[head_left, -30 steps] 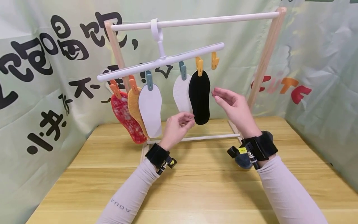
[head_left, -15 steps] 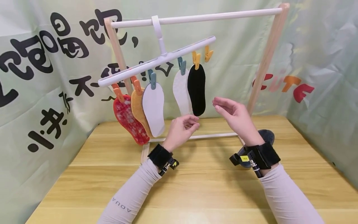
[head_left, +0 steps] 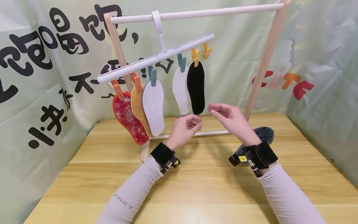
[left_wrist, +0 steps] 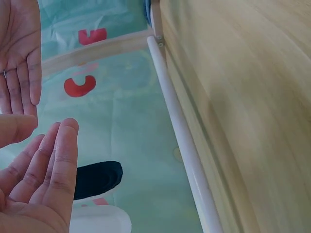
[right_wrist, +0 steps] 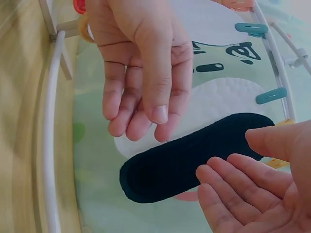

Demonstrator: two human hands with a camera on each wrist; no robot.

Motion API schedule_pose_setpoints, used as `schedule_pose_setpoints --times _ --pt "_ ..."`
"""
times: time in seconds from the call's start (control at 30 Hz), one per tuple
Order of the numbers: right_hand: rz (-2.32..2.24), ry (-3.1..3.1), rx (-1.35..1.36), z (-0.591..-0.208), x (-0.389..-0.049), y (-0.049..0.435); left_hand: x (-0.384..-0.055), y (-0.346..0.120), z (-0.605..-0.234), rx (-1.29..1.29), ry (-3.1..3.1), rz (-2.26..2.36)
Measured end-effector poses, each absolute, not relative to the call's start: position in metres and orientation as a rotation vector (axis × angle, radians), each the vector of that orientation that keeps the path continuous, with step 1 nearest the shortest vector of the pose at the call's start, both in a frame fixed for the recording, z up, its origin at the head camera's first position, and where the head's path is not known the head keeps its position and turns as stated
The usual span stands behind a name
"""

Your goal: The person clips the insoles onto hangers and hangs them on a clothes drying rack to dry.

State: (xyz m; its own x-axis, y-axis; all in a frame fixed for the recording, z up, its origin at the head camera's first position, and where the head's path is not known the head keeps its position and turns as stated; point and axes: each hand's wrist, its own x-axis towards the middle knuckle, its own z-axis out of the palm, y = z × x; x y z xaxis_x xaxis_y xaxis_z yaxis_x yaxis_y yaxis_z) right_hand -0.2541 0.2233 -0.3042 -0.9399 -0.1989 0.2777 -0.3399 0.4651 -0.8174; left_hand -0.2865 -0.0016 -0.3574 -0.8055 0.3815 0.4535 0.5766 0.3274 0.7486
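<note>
In the head view a black insole hangs from a yellow clip on the white hanger. My left hand is just below its lower end, fingers loosely bent and holding nothing. To the right of it my right hand is raised with relaxed fingers, also holding nothing. Behind the black insole hangs a white one on a teal clip. Further left hang a red patterned insole, a tan one and another white one. The right wrist view shows both hands apart from the black insole.
The hanger hooks over the white top rod of a wooden-sided rack and tilts up to the right. At its right end is a yellow clip with nothing in it. A dark insole lies on the table behind my right wrist.
The hanger's right end has swung up and left, lifting the black insole away from my hands. My left hand has shifted slightly right; my right hand has lowered a little.
</note>
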Motion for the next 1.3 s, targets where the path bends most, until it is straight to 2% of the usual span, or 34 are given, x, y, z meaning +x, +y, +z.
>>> schedule_pose_setpoints --times 1.3 --pt "1.255 -2.809 0.531 -0.303 -0.248 0.247 -0.283 0.01 -0.364 -0.873 -2.484 -1.469"
